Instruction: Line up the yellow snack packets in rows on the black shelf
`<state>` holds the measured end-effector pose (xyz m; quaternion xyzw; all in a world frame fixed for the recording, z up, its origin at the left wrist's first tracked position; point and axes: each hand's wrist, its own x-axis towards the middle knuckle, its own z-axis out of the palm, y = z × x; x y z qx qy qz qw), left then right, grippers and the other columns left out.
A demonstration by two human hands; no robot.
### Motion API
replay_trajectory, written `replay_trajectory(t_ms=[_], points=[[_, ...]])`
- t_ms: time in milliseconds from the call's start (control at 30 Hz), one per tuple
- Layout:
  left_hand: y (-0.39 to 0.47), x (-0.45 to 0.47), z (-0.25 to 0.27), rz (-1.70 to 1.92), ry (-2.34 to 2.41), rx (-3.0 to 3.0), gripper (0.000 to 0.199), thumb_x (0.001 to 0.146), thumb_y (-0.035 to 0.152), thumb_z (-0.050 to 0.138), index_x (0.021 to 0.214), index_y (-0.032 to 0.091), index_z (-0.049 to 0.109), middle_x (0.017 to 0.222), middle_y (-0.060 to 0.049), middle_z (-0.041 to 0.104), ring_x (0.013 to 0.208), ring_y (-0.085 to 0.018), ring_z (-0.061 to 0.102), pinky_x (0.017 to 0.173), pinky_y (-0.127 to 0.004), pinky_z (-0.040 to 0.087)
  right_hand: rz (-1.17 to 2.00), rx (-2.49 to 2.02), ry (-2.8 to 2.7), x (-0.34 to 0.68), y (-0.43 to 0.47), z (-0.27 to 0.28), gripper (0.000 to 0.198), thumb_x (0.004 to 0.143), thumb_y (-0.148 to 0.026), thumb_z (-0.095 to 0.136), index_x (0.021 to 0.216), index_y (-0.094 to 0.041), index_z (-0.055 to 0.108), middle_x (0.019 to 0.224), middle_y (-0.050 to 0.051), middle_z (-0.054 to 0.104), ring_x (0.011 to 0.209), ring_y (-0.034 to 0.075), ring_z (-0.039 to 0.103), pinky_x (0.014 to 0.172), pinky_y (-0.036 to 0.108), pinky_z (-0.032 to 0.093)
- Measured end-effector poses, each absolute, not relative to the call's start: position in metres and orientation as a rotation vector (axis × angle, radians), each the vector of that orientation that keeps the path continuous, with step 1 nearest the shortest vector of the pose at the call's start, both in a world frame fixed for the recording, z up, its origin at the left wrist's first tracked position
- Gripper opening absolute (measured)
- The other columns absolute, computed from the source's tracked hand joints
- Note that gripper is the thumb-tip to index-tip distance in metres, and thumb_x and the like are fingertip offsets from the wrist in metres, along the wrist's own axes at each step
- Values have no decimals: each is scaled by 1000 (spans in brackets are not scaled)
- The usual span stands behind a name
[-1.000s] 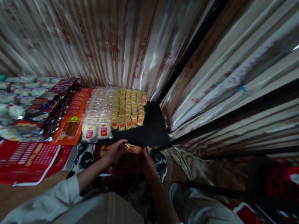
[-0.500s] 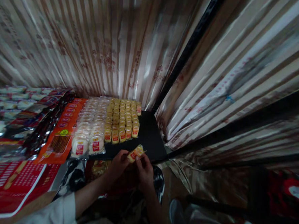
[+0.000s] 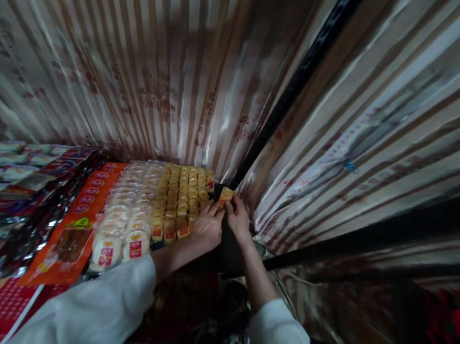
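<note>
A small yellow wrapped cake with a red label is at the far right end of the black shelf, near the back corner. My right hand pinches its lower edge between thumb and fingers. Beside it, my left hand lies palm down with fingers stretched toward the cake, over the right edge of the rows of yellow wrapped cakes. Whether its fingertips touch the held cake is unclear. Several of the right-hand cakes are hidden under this hand.
To the left stand rows of white round wrapped cakes, an orange snack packet and dark shiny packets. A striped plastic curtain hangs behind. A black post rises at the corner, and a dark bar runs right.
Both hands have moved forward from the shelf's front edge to its back right corner, bringing the wrapped cake along. My left hand has come off the cake's side and spread over the rows.
</note>
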<state>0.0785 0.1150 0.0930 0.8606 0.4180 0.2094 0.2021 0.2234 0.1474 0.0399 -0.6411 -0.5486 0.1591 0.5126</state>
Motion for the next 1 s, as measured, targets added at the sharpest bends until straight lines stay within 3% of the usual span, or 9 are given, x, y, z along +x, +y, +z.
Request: replay_trajectory(t_ms=[167, 433, 567, 833, 1000], points=[[142, 89, 94, 291, 1232, 2512, 59, 71, 8, 43, 130, 3, 41, 145, -15, 30, 137, -28, 13, 111, -44, 17, 393, -1602, -1427, 230, 193, 20, 40, 81, -29, 44, 118, -20, 55, 110, 8, 62, 103, 22, 56, 92, 40, 42], [180, 98, 80, 170, 1368, 2524, 58, 77, 11, 38, 135, 4, 33, 142, -18, 34, 136, -27, 17, 109, -46, 18, 393, -1640, -1448, 224, 233, -7, 39, 81, -26, 45, 117, -15, 57, 104, 12, 63, 98, 22, 57, 86, 36, 45], [189, 101, 74, 150, 1376, 2517, 55, 80, 18, 39, 132, 1, 37, 138, -19, 40, 135, -31, 20, 110, -46, 16, 408, -1655, -1445, 221, 243, -17, 41, 79, -27, 47, 117, -13, 57, 106, 13, 62, 97, 23, 56, 88, 38, 45], [187, 96, 70, 86, 1347, 2578, 65, 74, 15, 43, 136, 0, 29, 143, -19, 31, 137, -28, 16, 111, -43, 14, 401, -1634, -1390, 217, 244, -23, 46, 79, -29, 49, 121, -12, 53, 113, 14, 60, 103, 24, 56, 90, 38, 45], [187, 96, 69, 85, 1346, 2563, 60, 78, 13, 38, 136, 1, 30, 144, -17, 31, 137, -26, 17, 111, -41, 16, 419, -1639, -1402, 215, 243, -23, 39, 81, -27, 44, 114, -11, 58, 106, 14, 64, 96, 22, 59, 90, 38, 45]])
